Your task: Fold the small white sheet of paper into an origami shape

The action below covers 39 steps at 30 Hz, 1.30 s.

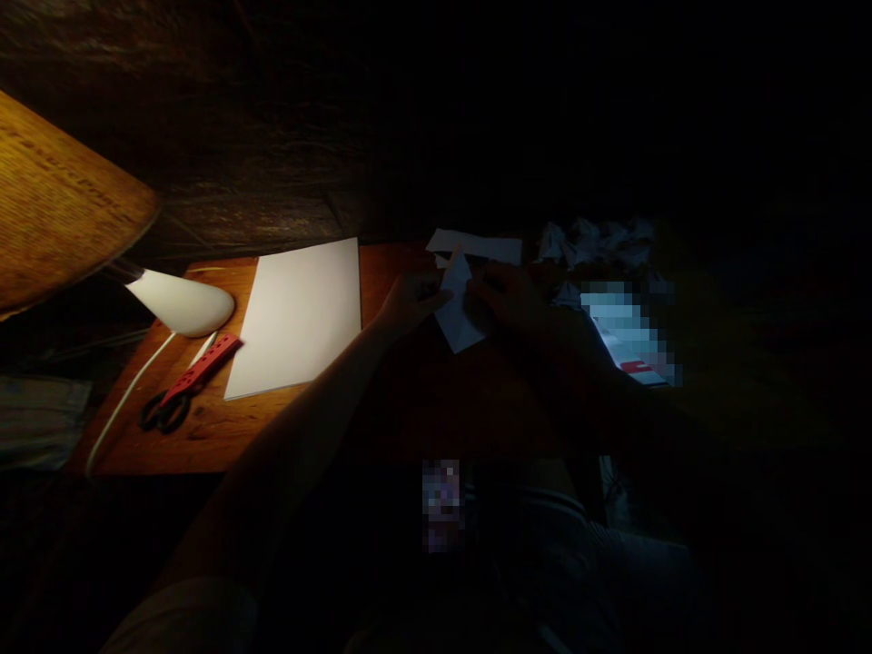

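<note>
A small folded white paper [458, 313] sits between both of my hands over the dim middle of the wooden table [204, 436]. My left hand [409, 300] pinches its left edge with the fingers closed. My right hand [508, 295] grips its right side, fingers curled on the paper. Both hands are in shadow.
A stack of white sheets [300, 313] lies left of my hands. Scissors with a red cover [187, 381] and a white lamp base [181, 304] with its cord sit at far left under a woven shade [61, 200]. More paper [477, 245], crumpled paper [596, 241] and a printed sheet [630, 336] lie to the right.
</note>
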Tool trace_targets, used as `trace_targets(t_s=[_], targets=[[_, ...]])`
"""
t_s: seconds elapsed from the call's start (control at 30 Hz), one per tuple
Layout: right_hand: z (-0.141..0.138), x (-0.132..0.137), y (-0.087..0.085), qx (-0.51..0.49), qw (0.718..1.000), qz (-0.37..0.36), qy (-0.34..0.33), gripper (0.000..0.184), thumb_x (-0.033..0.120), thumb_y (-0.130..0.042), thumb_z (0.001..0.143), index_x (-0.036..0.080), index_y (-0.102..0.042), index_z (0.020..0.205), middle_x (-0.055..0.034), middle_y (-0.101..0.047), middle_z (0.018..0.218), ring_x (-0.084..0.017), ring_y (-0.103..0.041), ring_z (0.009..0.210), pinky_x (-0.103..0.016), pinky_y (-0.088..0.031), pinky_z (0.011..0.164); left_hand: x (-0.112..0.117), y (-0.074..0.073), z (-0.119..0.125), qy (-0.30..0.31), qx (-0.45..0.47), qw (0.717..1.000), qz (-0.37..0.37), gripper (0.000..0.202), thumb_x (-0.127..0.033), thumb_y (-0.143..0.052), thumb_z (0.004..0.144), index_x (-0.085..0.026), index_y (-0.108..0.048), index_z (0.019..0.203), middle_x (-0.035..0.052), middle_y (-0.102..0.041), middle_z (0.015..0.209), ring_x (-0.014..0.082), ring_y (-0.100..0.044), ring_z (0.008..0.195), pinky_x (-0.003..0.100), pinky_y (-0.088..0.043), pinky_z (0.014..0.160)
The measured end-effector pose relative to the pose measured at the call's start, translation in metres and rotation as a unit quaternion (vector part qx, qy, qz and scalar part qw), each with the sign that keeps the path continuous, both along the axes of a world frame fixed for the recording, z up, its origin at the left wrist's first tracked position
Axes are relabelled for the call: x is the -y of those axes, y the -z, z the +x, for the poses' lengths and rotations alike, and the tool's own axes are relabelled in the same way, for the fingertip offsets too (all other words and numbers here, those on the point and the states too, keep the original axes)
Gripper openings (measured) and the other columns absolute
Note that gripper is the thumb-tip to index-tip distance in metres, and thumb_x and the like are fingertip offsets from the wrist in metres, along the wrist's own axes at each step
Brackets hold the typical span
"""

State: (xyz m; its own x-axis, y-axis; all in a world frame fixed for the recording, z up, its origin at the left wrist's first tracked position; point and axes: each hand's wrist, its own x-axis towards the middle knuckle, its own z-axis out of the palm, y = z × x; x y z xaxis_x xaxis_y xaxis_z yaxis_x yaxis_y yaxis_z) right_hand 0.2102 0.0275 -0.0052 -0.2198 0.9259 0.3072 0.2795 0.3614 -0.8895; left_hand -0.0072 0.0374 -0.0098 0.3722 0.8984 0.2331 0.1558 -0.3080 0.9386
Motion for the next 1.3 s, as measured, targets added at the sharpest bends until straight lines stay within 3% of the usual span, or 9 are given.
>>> trace_targets(t_s=[0.2,0.33,0.47,0.57,0.7,0.87,1.0,1.1,1.3], targets=[[0.0,0.002,-0.003,0.021,1.0,0.001,0.011,0.017,0.039,-0.073,0.085,0.023,-0.071,0.08,-0.0066,-0.079,0.088,-0.025,-0.067,0.084,-0.041,-0.055,0.084,0.001,0.002,-0.001,-0.011,-0.022,1.0,0.01,0.04,-0.046,-0.085,0.08,-0.018,-0.061,0.067,-0.003,-0.059,0.062,0.0083,-0.052,0.057,0.022,-0.037,0.054],[-0.001,0.001,-0.003,0.025,0.999,0.02,0.019,0.016,0.037,-0.071,0.086,0.022,-0.071,0.08,-0.0074,-0.079,0.088,-0.025,-0.068,0.083,-0.041,-0.054,0.083,0.002,0.005,0.001,-0.038,-0.035,0.998,0.022,0.038,-0.049,-0.082,0.081,-0.019,-0.062,0.07,-0.0028,-0.058,0.059,0.0093,-0.051,0.054,0.024,-0.036,0.051],[-0.003,0.005,-0.003,0.063,0.998,0.026,-0.009,0.013,0.034,-0.074,0.083,0.022,-0.071,0.08,-0.0078,-0.08,0.092,-0.025,-0.07,0.084,-0.041,-0.054,0.08,0.001,0.007,0.002,-0.034,0.022,0.999,0.033,0.041,-0.056,-0.085,0.081,-0.019,-0.068,0.085,0.0004,-0.067,0.077,0.0125,-0.06,0.069,0.026,-0.044,0.062],[-0.005,0.01,-0.003,0.081,0.994,0.027,-0.068,0.012,0.032,-0.076,0.081,0.021,-0.076,0.087,-0.0066,-0.081,0.096,-0.025,-0.071,0.087,-0.038,-0.054,0.078,-0.001,0.007,0.001,-0.039,0.028,0.998,0.04,0.041,-0.056,-0.081,0.088,-0.019,-0.066,0.08,-0.0004,-0.063,0.073,0.0114,-0.056,0.067,0.026,-0.04,0.061],[-0.007,0.015,-0.005,0.112,0.992,0.024,-0.054,0.017,0.034,-0.075,0.082,0.019,-0.079,0.091,-0.0048,-0.077,0.084,-0.021,-0.065,0.076,-0.035,-0.052,0.072,-0.001,0.005,0.0,-0.076,0.001,0.996,0.046,0.034,-0.045,-0.08,0.09,-0.019,-0.066,0.074,-0.003,-0.056,0.064,0.0093,-0.048,0.059,0.026,-0.033,0.055],[-0.009,0.02,-0.017,0.092,0.993,0.03,-0.062,0.028,0.029,-0.075,0.083,0.021,-0.082,0.108,-0.0062,-0.083,0.118,-0.024,-0.071,0.091,-0.036,-0.055,0.08,0.002,0.003,0.001,-0.121,-0.027,0.989,0.082,0.021,-0.034,-0.079,0.086,-0.019,-0.069,0.075,-0.0031,-0.059,0.063,0.0093,-0.047,0.057,0.027,-0.034,0.056],[-0.009,0.021,-0.019,0.096,0.992,0.024,-0.075,0.021,0.031,-0.075,0.083,0.024,-0.082,0.101,-0.0039,-0.083,0.103,-0.027,-0.071,0.098,-0.036,-0.056,0.082,0.003,0.004,0.003,-0.135,-0.037,0.985,0.105,0.022,-0.036,-0.081,0.084,-0.019,-0.071,0.076,-0.0024,-0.06,0.063,0.0102,-0.049,0.059,0.027,-0.034,0.056],[-0.009,0.017,-0.013,0.092,0.995,0.018,-0.041,0.011,0.032,-0.072,0.083,0.022,-0.075,0.086,-0.0047,-0.079,0.09,-0.023,-0.067,0.085,-0.034,-0.052,0.075,0.001,0.006,0.002,-0.097,0.004,0.991,0.089,0.025,-0.04,-0.083,0.084,-0.018,-0.07,0.083,-0.0012,-0.063,0.071,0.0113,-0.054,0.065,0.026,-0.039,0.059],[-0.008,0.015,-0.009,0.098,0.995,0.026,-0.017,0.023,0.041,-0.069,0.086,0.019,-0.067,0.078,-0.0048,-0.073,0.081,-0.018,-0.059,0.073,-0.031,-0.042,0.066,-0.002,0.01,0.001,-0.06,-0.024,0.997,0.041,0.025,-0.034,-0.08,0.085,-0.017,-0.064,0.074,-0.0027,-0.058,0.066,0.01,-0.05,0.061,0.024,-0.038,0.056]])
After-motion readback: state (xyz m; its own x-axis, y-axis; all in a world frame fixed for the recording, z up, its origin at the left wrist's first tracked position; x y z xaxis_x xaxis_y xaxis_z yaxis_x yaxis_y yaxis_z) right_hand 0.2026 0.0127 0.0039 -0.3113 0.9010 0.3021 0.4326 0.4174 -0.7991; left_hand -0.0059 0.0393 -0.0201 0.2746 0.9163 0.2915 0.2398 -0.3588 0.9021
